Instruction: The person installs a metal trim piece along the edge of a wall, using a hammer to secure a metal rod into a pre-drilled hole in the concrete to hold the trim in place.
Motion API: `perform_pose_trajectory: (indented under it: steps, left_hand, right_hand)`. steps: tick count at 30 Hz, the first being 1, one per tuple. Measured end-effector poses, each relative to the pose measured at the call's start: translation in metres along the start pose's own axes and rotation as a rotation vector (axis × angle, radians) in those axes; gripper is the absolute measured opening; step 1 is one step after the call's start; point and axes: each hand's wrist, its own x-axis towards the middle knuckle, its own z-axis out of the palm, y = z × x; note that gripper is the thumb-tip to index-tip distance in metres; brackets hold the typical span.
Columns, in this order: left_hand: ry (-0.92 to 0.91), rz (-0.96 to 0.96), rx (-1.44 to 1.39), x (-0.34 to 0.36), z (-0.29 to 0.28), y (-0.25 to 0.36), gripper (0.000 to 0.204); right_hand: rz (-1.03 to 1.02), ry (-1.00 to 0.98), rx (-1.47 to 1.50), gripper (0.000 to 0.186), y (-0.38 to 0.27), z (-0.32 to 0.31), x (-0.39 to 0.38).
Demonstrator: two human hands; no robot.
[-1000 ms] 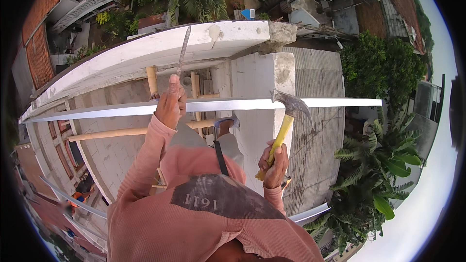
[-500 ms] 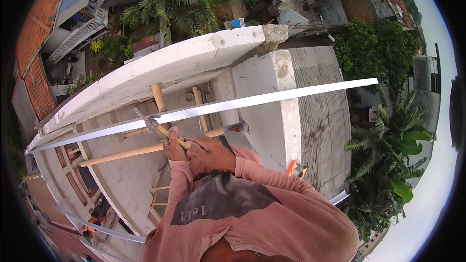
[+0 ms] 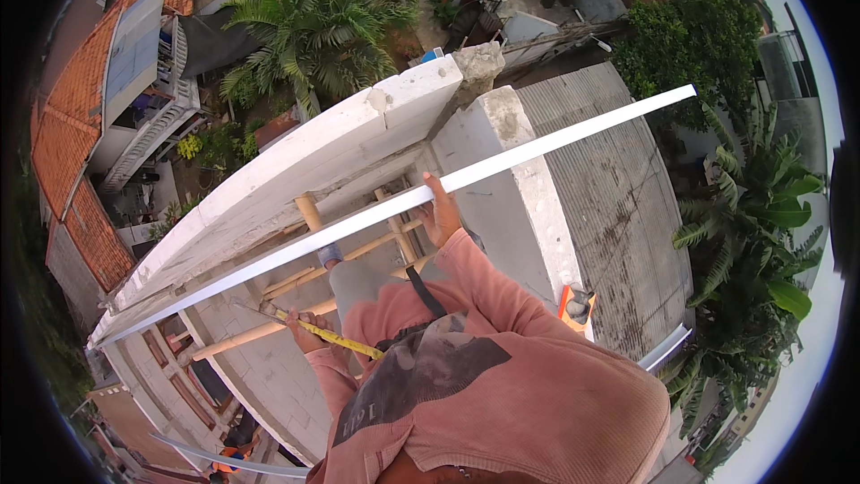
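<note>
A long white metal strip [image 3: 537, 149] slants across the view, from the wall at left to above the grey corrugated roof. My right hand [image 3: 441, 212] is closed on its middle, thumb over the upper face and fingers beneath. Lower and to the left, my left hand [image 3: 311, 333] grips a hammer [image 3: 349, 343] close to its head. Its yellow handle points back toward my shirt; the greyish head sticks out past my fingers, small and partly hidden. The hammer and the strip are apart.
White block walls [image 3: 296, 179] surround a drop crossed by wooden poles [image 3: 260, 337]. An orange-and-black item [image 3: 578, 306] lies on the right wall top, beside the corrugated roof [image 3: 609, 206]. Another metal strip [image 3: 667, 347] lies lower right. A person in orange [image 3: 235, 457] is far below.
My right hand has left the hammer handle and taken hold of the strip. The left hand has drawn down with the hammer, away from the strip, whose right end has risen.
</note>
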Motion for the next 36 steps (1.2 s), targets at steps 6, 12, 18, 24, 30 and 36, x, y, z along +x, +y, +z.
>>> perform_pose_trajectory:
  steps: [6, 12, 18, 24, 30, 36]
  left_hand:
    - [0.162, -0.045, -0.018, -0.022, 0.030, 0.013, 0.047]
    - [0.134, -0.027, 0.020, -0.042, 0.043, 0.023, 0.045]
    - [0.140, -0.102, -0.030, -0.026, 0.001, 0.022, 0.043]
    - [0.146, -0.120, 0.020, -0.033, 0.012, 0.020, 0.044]
    - [0.113, -0.171, 0.061, -0.038, 0.021, 0.015, 0.041]
    - [-0.011, -0.168, 0.008, -0.030, 0.018, -0.001, 0.039]
  right_hand:
    - [-0.141, -0.196, -0.046, 0.071, -0.034, 0.080, 0.072]
    - [-0.072, -0.048, -0.081, 0.089, -0.026, 0.073, 0.147]
    - [-0.047, -0.029, -0.068, 0.104, 0.005, 0.048, 0.192]
    - [0.059, 0.028, -0.032, 0.120, 0.025, 0.018, 0.229]
    - [0.107, -0.016, -0.068, 0.129, 0.019, 0.021, 0.225]
    - [0.247, 0.054, -0.406, 0.123, -0.026, 0.009, 0.199]
